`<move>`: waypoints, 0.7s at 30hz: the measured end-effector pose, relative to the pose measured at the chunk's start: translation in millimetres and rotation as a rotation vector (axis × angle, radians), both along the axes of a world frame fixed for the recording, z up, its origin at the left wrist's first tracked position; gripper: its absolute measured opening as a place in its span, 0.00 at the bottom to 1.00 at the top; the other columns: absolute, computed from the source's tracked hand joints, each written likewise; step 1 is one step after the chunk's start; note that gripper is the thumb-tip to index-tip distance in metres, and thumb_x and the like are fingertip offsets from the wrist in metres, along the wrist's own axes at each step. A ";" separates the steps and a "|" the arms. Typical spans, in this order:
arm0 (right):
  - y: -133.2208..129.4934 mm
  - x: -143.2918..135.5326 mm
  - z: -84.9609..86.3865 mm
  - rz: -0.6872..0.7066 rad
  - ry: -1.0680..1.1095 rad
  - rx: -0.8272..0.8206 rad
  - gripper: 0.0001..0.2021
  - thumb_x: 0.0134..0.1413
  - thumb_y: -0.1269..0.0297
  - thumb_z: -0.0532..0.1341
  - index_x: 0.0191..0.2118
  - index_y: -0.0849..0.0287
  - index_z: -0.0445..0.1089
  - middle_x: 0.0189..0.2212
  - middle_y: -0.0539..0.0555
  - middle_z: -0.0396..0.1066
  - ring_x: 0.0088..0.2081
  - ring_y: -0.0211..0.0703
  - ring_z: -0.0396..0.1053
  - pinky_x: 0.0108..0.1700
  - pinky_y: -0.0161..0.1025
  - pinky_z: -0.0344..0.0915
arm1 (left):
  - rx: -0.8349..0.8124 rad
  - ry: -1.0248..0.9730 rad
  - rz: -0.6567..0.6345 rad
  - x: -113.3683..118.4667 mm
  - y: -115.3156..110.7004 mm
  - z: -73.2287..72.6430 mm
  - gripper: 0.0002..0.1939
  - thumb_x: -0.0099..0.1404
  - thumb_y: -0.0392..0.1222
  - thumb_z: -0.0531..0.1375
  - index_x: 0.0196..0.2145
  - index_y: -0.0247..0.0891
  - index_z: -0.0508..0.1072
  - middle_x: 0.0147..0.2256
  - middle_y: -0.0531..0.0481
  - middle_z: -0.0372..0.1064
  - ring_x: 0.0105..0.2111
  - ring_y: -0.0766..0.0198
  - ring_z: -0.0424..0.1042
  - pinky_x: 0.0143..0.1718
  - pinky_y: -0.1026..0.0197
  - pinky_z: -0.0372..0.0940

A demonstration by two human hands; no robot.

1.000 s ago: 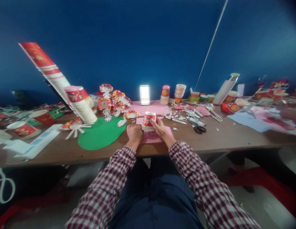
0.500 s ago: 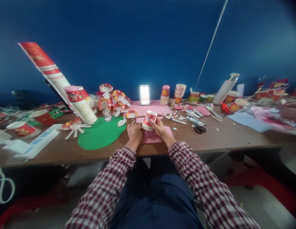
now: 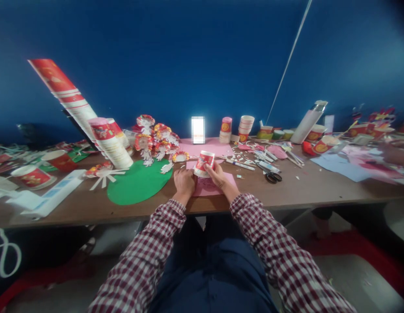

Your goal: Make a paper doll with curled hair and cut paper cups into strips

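Paper cup [image 3: 204,162]: red and white with a printed picture, tilted a little, held in front of the person above the front pink sheet [image 3: 230,178].
Right hand [image 3: 219,174]: wrapped round the near side of the cup and gripping it, thumb lying along the print; the other fingers are mostly hidden from me.
Left hand [image 3: 184,180]: fingers curled in, knuckles up, close by the cup's other side; I can't tell whether it pinches anything.
Front pink sheet: flat on the desk [image 3: 296,191], partly covered by the right wrist.
Green sheet [image 3: 138,187]: rounded, lying flat just beside the left hand.
Paper figures [image 3: 161,141]: clustered behind the green sheet, white bodies ringed in red and yellow.
Cup stack [image 3: 115,154]: nested paper cups with a pink top, over by the green sheet's far left side.
Scissors [image 3: 273,177]: dark, lying to the right of the hands, near a white marker [image 3: 240,164].
Bright panel [image 3: 198,129]: standing upright at the back pink sheet [image 3: 190,148], its surface too blurred to read.
Flask [image 3: 306,126]: white with a silvery top, farther right.
Blue paper [image 3: 340,166]: spread flat, well apart from both hands.
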State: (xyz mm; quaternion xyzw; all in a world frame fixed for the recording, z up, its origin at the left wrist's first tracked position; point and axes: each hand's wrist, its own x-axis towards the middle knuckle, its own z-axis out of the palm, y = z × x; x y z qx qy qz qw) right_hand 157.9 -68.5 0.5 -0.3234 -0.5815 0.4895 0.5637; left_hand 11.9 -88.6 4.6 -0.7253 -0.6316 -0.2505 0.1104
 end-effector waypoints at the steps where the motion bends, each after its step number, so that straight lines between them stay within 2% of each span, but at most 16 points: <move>1: 0.0 0.2 0.0 -0.002 0.003 0.002 0.16 0.49 0.51 0.61 0.43 0.53 0.68 0.39 0.51 0.73 0.38 0.43 0.71 0.40 0.38 0.67 | 0.002 -0.001 0.000 -0.1 -0.1 -0.2 0.13 0.61 0.43 0.52 0.26 0.37 0.74 0.29 0.42 0.73 0.37 0.54 0.70 0.39 0.54 0.57; 6: -1.1 1.6 1.6 -0.032 -0.033 -0.018 0.16 0.49 0.51 0.61 0.41 0.55 0.69 0.40 0.52 0.73 0.39 0.44 0.71 0.41 0.38 0.67 | 0.008 -0.005 0.007 -1.0 0.3 -2.0 0.16 0.61 0.44 0.51 0.25 0.36 0.74 0.27 0.42 0.73 0.34 0.55 0.71 0.37 0.55 0.56; 10: 0.0 1.0 0.6 -0.042 -0.011 -0.013 0.18 0.49 0.51 0.61 0.45 0.54 0.67 0.42 0.52 0.72 0.40 0.42 0.71 0.43 0.38 0.67 | -0.025 -0.030 0.035 -0.6 0.7 -3.4 0.17 0.61 0.45 0.51 0.24 0.36 0.75 0.27 0.41 0.73 0.32 0.55 0.70 0.37 0.54 0.56; 15: 2.5 -0.4 -2.4 -0.107 -0.049 0.015 0.21 0.47 0.52 0.62 0.47 0.53 0.64 0.42 0.52 0.72 0.41 0.42 0.71 0.44 0.38 0.68 | 0.010 -0.078 0.041 1.8 -1.4 -2.2 0.17 0.59 0.51 0.53 0.28 0.37 0.75 0.29 0.41 0.73 0.35 0.52 0.70 0.41 0.52 0.56; 18: 2.1 0.1 -2.2 -0.114 -0.141 0.044 0.22 0.46 0.52 0.63 0.47 0.54 0.63 0.41 0.52 0.72 0.41 0.44 0.71 0.42 0.39 0.68 | 0.019 -0.043 0.032 2.6 -2.9 -0.6 0.15 0.60 0.49 0.53 0.29 0.38 0.74 0.30 0.42 0.73 0.38 0.52 0.70 0.42 0.52 0.56; 21: 0.6 1.5 0.1 -0.055 -0.191 0.106 0.21 0.50 0.52 0.61 0.48 0.54 0.64 0.43 0.54 0.71 0.42 0.45 0.70 0.44 0.40 0.68 | 0.009 -0.016 0.012 2.5 -2.4 -0.4 0.13 0.61 0.44 0.52 0.29 0.37 0.74 0.31 0.42 0.73 0.39 0.52 0.70 0.41 0.52 0.57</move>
